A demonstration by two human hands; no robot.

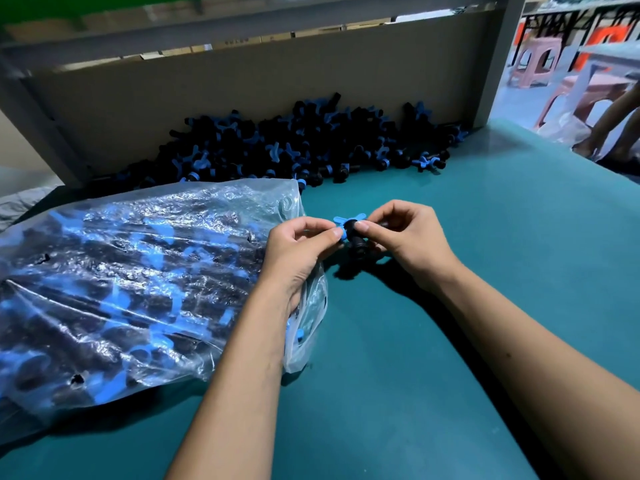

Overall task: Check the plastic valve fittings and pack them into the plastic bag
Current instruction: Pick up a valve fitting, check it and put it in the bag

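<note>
Between both hands I hold one valve fitting, black-bodied with a blue winged handle, just above the green table. My left hand pinches its blue handle side with thumb and fingertips. My right hand grips the black body from the right. A clear plastic bag holding several black and blue fittings lies on the table to the left, its open mouth under my left wrist. A big heap of loose fittings is piled at the back of the table against a cardboard wall.
The green table top stretches to the front and right. A cardboard panel and a grey frame post close off the back. Past the right edge stand pink stools, and another person's arm is partly in view.
</note>
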